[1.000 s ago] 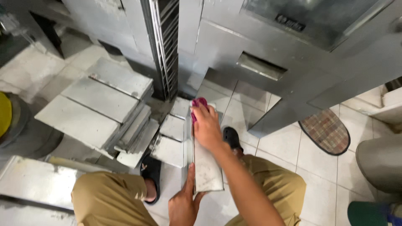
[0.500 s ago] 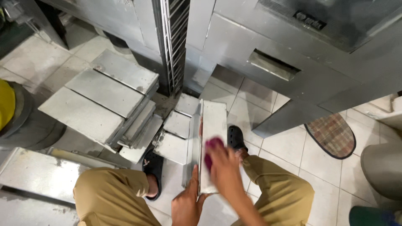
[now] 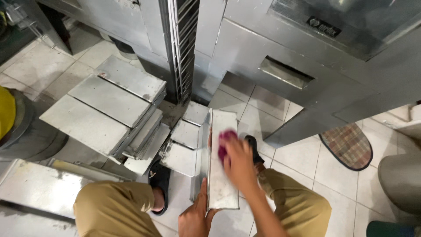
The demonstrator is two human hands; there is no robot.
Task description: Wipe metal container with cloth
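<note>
Narrow working room: stacked flat grey metal trays [image 3: 105, 109] crowd the left, a steel cabinet [image 3: 307, 66] overhangs ahead, white floor tiles [image 3: 298, 162] lie open to the right. The long rectangular metal tray [image 3: 221, 180] stands between the knees, long axis running away from the person. Left hand [image 3: 195, 217] fingers clamp its near end. Right hand [image 3: 239, 164] fingers press together on a magenta scrubbing pad [image 3: 224, 142] on the tray's face.
</note>
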